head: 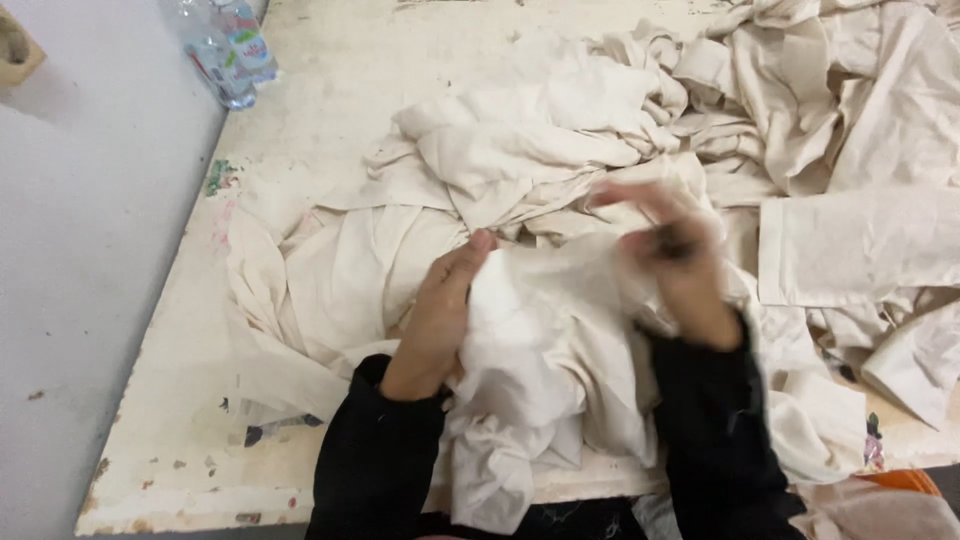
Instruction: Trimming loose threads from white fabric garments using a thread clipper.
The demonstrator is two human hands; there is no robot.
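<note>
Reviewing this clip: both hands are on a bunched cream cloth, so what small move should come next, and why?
Probably draw the hands apart to open the cream cloth. The left hand grips its bunched edge, the blurred right hand pinches another part, and it hangs crumpled between them.

A worn, paint-flecked white bench point(330, 90) carries a heap of crumpled cream cloth pieces point(800, 90) across its far and right side. A flat folded cream piece point(860, 245) lies at the right. Clear plastic bottles point(228, 50) lie at the bench's far left corner, beside the pale wall point(90, 250)
</note>
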